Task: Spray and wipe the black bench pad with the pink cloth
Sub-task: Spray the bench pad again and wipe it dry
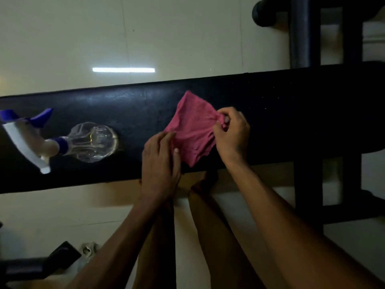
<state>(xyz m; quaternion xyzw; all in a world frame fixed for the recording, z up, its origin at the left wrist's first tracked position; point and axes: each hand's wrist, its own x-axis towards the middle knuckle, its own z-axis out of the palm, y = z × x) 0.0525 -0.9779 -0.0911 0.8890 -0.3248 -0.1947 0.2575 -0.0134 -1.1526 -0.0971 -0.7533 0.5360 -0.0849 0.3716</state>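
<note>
Both hands on the pink cloth (192, 126), mid-frame on the black bench pad (291, 113): right hand (231, 132) pinches its right edge, left hand (160, 157) grips the lower-left edge. Looks like bunching it up before wiping; next needs a flat press and sweep. Spray bottle (62, 140) stands released at left. Cream tiled floor (166, 38), dim room, bench frame (308, 184) at right.

Pink cloth (192, 126); black bench pad (291, 113); blue-white sprayer (31, 134).
</note>
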